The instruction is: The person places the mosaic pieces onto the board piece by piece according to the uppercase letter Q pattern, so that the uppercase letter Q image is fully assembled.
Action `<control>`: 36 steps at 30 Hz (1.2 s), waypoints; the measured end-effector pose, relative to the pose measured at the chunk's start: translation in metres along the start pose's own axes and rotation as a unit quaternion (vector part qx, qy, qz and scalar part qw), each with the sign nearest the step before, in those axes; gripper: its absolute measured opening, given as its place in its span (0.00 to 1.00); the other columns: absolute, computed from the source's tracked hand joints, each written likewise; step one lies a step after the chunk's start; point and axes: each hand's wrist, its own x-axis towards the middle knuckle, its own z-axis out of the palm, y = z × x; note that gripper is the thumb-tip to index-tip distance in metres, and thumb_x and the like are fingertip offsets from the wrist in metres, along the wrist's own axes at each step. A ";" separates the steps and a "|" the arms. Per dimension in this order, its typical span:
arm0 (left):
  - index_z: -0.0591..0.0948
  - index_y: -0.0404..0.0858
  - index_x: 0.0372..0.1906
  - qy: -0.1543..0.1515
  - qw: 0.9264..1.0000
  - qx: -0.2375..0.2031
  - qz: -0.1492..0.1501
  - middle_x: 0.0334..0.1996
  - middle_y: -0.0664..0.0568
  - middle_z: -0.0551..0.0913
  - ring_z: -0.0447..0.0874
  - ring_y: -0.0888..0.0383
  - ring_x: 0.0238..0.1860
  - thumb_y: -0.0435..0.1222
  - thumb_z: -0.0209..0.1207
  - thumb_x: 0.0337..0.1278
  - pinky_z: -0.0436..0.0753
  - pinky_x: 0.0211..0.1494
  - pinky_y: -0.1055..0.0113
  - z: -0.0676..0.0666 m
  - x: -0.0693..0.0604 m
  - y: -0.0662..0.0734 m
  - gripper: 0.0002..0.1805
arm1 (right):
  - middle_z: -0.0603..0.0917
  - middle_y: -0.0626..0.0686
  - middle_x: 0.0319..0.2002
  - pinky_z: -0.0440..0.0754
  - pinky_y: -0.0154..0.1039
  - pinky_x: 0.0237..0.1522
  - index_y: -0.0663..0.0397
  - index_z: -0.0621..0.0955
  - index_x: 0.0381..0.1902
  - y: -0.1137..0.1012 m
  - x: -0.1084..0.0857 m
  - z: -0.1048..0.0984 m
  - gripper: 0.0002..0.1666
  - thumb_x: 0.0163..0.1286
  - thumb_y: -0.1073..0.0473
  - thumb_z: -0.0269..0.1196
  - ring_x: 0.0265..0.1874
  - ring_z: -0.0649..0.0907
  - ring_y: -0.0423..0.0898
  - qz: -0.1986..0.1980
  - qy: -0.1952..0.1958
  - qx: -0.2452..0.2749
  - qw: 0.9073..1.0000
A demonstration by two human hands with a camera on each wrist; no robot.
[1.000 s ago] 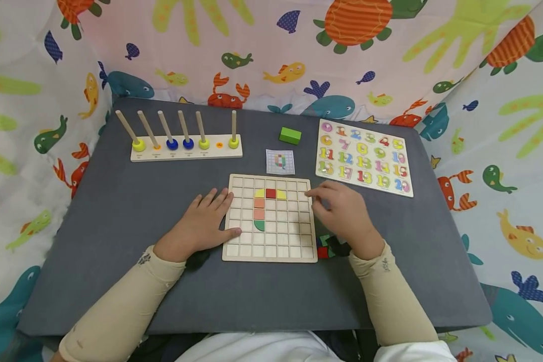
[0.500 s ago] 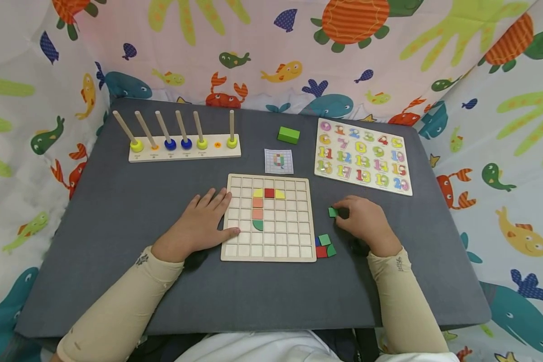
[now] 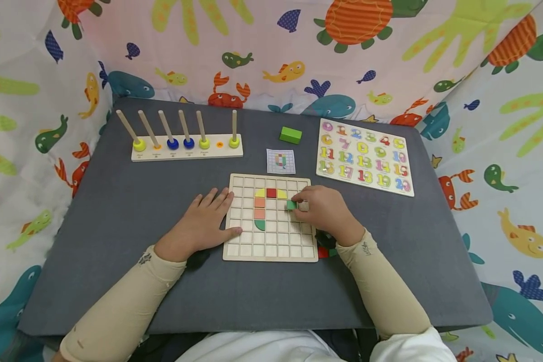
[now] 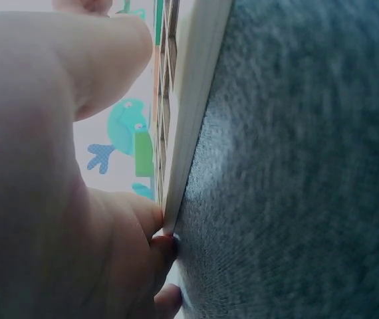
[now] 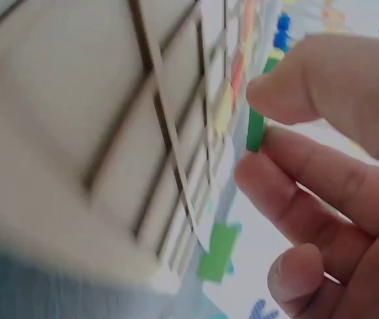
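My right hand (image 3: 323, 211) pinches a small green square tile (image 3: 291, 205) over the right half of a wooden grid board (image 3: 271, 252). In the right wrist view, thumb and fingers hold that green tile (image 5: 255, 129) by its sides, apart from the board. My left hand (image 3: 196, 223) rests with spread, straight fingers at the board's left edge, its thumb on the frame. In the grid sit a red tile (image 3: 271, 193) between two yellow ones, two orange tiles (image 3: 259, 213) in a column below the left yellow, and a green quarter-round tile (image 3: 260, 225).
Loose tiles, one a red tile (image 3: 323, 252), lie against the board's right side, partly hidden by the right wrist. Behind the board are a pattern card (image 3: 280, 161) and a green block (image 3: 291, 134). A peg stacker (image 3: 187, 148) and a number board (image 3: 364, 157) stand farther back.
My right hand went from the board's right edge to the table on the right, where it held a green tile, then brought it left over the grid. The left hand stayed put.
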 end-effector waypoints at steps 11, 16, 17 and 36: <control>0.47 0.39 0.88 -0.008 1.000 0.001 0.000 0.87 0.44 0.46 0.40 0.40 0.86 0.70 0.55 0.71 0.43 0.83 0.37 -0.008 0.001 0.006 0.58 | 0.91 0.49 0.47 0.89 0.44 0.38 0.48 0.95 0.48 -0.010 0.017 0.016 0.11 0.71 0.57 0.72 0.46 0.89 0.45 -0.055 -0.003 0.013 0.998; 0.47 0.39 0.88 -0.004 1.000 0.001 0.003 0.87 0.44 0.46 0.41 0.40 0.86 0.69 0.55 0.71 0.44 0.83 0.37 -0.007 0.002 0.005 0.58 | 0.89 0.51 0.51 0.88 0.46 0.40 0.50 0.94 0.51 -0.011 0.012 -0.004 0.12 0.74 0.57 0.70 0.45 0.88 0.47 -0.045 0.016 0.024 0.999; 0.47 0.39 0.88 -0.004 1.000 -0.001 0.003 0.87 0.44 0.46 0.40 0.40 0.86 0.69 0.55 0.71 0.43 0.83 0.37 -0.006 0.002 0.005 0.58 | 0.88 0.51 0.52 0.87 0.46 0.39 0.50 0.93 0.52 -0.011 0.009 -0.011 0.13 0.74 0.57 0.70 0.45 0.88 0.48 -0.033 0.024 0.028 0.999; 0.48 0.37 0.88 0.003 1.000 0.000 0.003 0.86 0.42 0.47 0.42 0.37 0.85 0.67 0.54 0.74 0.44 0.82 0.35 -0.002 -0.001 0.002 0.55 | 0.86 0.46 0.47 0.86 0.50 0.47 0.47 0.93 0.46 0.024 -0.077 -0.016 0.14 0.61 0.61 0.80 0.44 0.85 0.46 0.044 -0.118 0.060 0.990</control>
